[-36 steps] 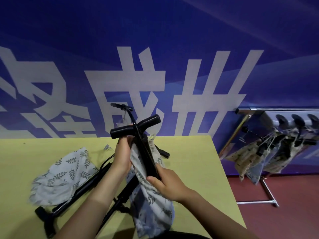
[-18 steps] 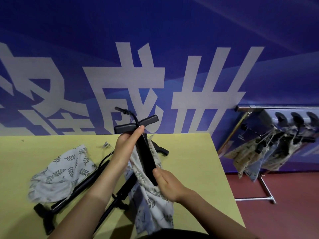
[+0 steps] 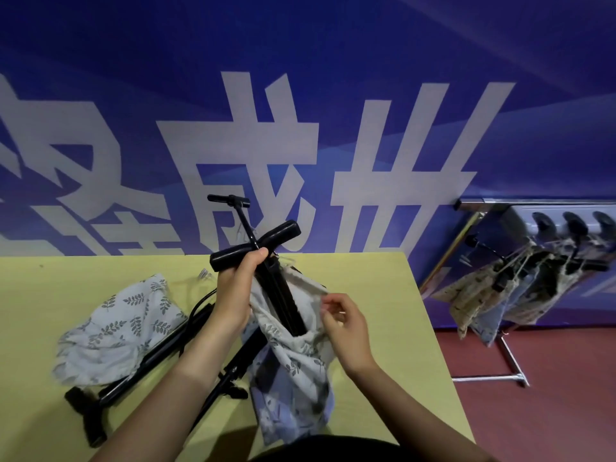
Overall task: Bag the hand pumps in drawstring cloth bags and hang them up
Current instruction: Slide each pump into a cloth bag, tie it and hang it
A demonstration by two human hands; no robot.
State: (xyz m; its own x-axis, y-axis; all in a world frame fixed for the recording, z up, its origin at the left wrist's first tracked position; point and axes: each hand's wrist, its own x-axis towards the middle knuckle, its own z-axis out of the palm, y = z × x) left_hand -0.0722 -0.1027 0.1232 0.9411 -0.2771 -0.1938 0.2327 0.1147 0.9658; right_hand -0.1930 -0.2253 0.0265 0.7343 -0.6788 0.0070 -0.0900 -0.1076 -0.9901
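Observation:
A black hand pump [image 3: 278, 288] stands tilted with its lower part inside a leaf-print drawstring cloth bag [image 3: 293, 368] over the yellow table [image 3: 383, 295]. My left hand [image 3: 235, 288] grips the pump just under its T-handle, along with the bag's left edge. My right hand [image 3: 343, 318] pinches the bag's mouth at its right rim, pulling it open. Two more black pumps [image 3: 143, 365] lie on the table to the left, one partly under a second leaf-print bag [image 3: 116, 328].
A metal rack [image 3: 500, 378] stands on the red floor at the right, with several bagged pumps [image 3: 506, 295] hanging from its hooks. A blue banner wall with large white characters rises behind the table. The table's right edge is close to my right arm.
My right hand let go of the pump's barrel and moved up to the bag's rim. My left hand shifted up to grip right under the T-handle. The bag's mouth is wider.

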